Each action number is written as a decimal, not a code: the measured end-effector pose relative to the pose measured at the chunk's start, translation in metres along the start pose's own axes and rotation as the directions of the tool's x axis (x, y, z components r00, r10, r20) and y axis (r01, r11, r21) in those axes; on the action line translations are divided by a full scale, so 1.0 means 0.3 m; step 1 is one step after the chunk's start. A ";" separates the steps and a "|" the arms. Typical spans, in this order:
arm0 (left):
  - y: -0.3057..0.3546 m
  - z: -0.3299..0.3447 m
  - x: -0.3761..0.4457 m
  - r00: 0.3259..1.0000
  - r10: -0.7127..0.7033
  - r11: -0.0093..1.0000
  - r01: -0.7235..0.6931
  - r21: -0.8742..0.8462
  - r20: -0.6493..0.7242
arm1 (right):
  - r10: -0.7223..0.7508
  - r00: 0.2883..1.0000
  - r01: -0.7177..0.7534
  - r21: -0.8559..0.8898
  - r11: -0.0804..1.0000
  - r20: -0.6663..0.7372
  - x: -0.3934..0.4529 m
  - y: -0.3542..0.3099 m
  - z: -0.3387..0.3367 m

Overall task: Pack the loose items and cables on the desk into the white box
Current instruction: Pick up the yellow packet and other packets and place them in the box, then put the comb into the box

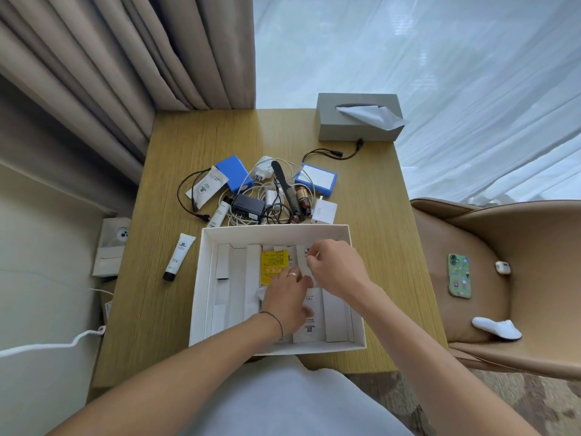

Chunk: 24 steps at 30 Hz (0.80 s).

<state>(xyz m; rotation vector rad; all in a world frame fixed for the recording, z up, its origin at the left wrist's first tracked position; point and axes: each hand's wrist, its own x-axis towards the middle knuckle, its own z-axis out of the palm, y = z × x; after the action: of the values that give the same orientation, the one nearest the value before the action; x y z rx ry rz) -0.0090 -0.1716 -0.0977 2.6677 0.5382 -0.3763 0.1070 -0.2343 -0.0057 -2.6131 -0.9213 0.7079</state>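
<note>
I see the open white cardboard box [276,232] with a flat yellow packet [274,262] inside; tangled black and white cables [251,196] lie just behind it.

The wooden counter [163,309] carries the white box [276,231] my hands [314,278] reach into. Beyond them lie tangled cables [273,196], two blue packs [235,173], chargers [323,211]; farther back, a grey tissue box [345,127]; left of my hands, a white tube [178,257].
</note>
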 end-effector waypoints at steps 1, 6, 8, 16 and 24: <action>-0.003 -0.007 0.000 1.000 0.001 1.000 -0.001 -0.007 0.005 | -0.003 1.000 0.003 -0.001 1.000 0.002 0.002 -0.001 0.000; -0.028 -0.095 -0.037 0.987 0.028 0.988 -0.052 -0.148 -0.158 | -0.018 1.000 0.018 0.028 0.999 -0.018 0.031 -0.035 -0.019; -0.051 -0.159 -0.053 0.966 0.032 0.978 -0.083 -0.190 -0.258 | -0.038 0.998 0.041 0.056 0.998 -0.049 0.052 -0.061 -0.036; -0.230 -0.429 -0.019 0.857 -0.102 0.968 -0.031 -0.249 -0.505 | -0.095 0.985 0.110 0.105 0.988 -0.142 0.167 -0.210 -0.105; -0.491 -0.544 0.083 0.836 -0.290 0.936 0.147 -0.319 -0.465 | -0.144 0.985 0.153 0.090 0.984 -0.100 0.282 -0.361 -0.117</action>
<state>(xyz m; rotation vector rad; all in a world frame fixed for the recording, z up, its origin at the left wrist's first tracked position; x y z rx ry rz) -0.0191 0.0306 -0.0084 2.4215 0.9842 0.3415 0.1280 -0.1010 0.0384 -2.4400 -1.0150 0.5734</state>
